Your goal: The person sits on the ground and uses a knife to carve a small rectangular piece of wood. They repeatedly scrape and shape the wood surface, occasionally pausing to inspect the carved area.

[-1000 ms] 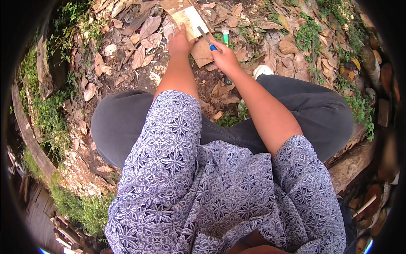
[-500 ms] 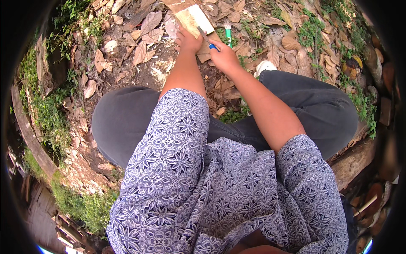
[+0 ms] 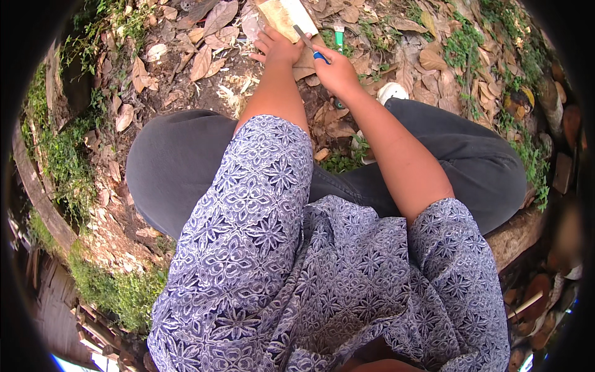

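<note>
My left hand (image 3: 277, 46) presses down on a pale flat piece of wood (image 3: 285, 13) lying on the leaf-covered ground at the top of the view. My right hand (image 3: 338, 69) is closed around a thin tool with a blue handle (image 3: 312, 48), whose metal tip rests against the wood near my left hand. Both forearms reach forward over my knees in dark trousers. A green and white tube-like object (image 3: 339, 37) lies on the ground just beyond my right hand.
Dry brown leaves (image 3: 204, 59) and patches of green weeds (image 3: 62, 161) cover the ground. A small white round object (image 3: 392, 93) lies by my right knee. Wooden planks (image 3: 37, 192) border the left, and logs (image 3: 514, 232) lie at the right.
Both hands stay at the wood. My right hand with the blue-handled tool has shifted slightly along the wood's edge.
</note>
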A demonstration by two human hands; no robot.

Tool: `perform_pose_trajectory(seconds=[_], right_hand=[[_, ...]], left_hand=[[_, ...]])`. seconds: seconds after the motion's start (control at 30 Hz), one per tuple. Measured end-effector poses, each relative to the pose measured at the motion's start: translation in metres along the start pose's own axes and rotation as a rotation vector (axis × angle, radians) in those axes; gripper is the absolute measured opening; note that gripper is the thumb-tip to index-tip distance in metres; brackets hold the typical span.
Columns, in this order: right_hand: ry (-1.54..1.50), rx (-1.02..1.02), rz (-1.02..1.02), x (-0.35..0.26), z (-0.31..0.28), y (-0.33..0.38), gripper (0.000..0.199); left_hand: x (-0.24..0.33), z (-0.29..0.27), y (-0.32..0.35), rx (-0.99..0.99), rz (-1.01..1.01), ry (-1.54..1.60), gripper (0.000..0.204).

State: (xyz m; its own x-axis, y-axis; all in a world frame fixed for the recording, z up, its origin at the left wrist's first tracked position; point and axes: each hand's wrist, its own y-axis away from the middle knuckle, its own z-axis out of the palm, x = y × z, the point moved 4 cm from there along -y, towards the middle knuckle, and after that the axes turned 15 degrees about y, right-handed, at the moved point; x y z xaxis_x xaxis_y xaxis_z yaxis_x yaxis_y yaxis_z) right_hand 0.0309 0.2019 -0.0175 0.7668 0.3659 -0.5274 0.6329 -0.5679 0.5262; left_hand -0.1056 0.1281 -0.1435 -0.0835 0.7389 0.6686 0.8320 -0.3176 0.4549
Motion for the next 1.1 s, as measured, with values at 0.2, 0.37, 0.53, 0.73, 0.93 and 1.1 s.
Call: perform_pose_trajectory(seconds=[0.2, 0.37, 0.53, 0.73, 0.93, 1.1], right_hand=[[-0.074, 0.016, 0.035, -0.003, 0.009, -0.005, 0.046], [-0.216, -0.127, 0.115, -0.025, 0.001, -0.027, 0.042], [-0.155, -0.005, 0.035, -0.013, 0.011, -0.025, 0.043], [-0.030, 0.054, 0.022, 0.003, 0.013, -0.001, 0.045], [-0.053, 0.022, 0.079, 0.002, 0.012, -0.004, 0.045], [-0.104, -0.054, 0.155, -0.009, 0.009, -0.001, 0.045]], left_hand=[[0.007, -0.002, 0.001, -0.014, -0.059, -0.065, 0.137], [0.004, 0.001, 0.001, -0.043, -0.132, -0.151, 0.122], [0.011, -0.002, 0.003, -0.076, -0.153, -0.144, 0.119], [0.011, -0.004, 0.003, -0.004, -0.128, -0.068, 0.135], [0.018, -0.002, 0.004, -0.033, -0.163, -0.086, 0.135], [0.013, 0.000, 0.003, -0.043, -0.168, -0.090, 0.133]])
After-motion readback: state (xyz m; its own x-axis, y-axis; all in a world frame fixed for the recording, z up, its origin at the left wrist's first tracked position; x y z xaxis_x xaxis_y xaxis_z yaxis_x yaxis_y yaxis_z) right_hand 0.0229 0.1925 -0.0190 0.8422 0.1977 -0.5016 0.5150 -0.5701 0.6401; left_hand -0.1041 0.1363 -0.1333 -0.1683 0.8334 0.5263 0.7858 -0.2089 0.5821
